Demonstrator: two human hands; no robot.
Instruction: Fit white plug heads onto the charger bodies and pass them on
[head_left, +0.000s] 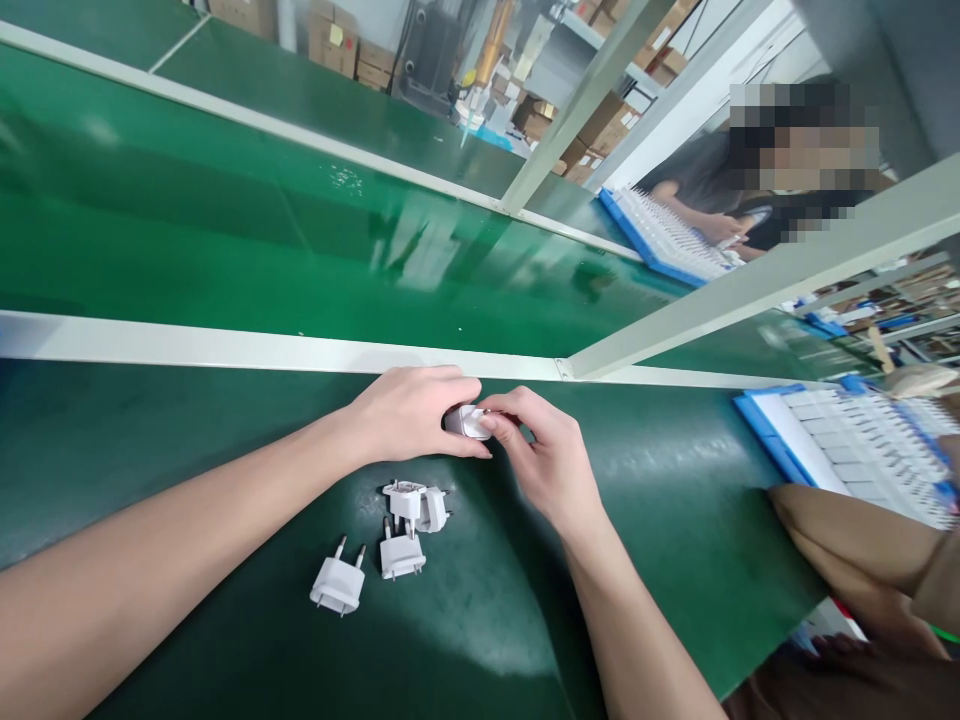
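Observation:
A small white plug piece (466, 421) is between my two hands, just above the green table near the pale rail. My left hand (416, 412) wraps it from the left, thumb and fingers closed around its body. From the right, my right hand (541, 450) pinches its near end between thumb and forefinger; the fingertips hide part of it. Below my hands lie several white two-pin plug adapters: a lone adapter (337, 583) at the left, another adapter (402, 553) beside it, and a touching pair with one adapter (406, 500) on the left.
A pale rail (300, 343) runs across behind my hands, with a slanted post (750, 275) at the right. A blue tray (825, 440) of white parts stands right, near a co-worker's arm (855, 530). Beyond the rail, another person sits by a second blue tray (660, 250).

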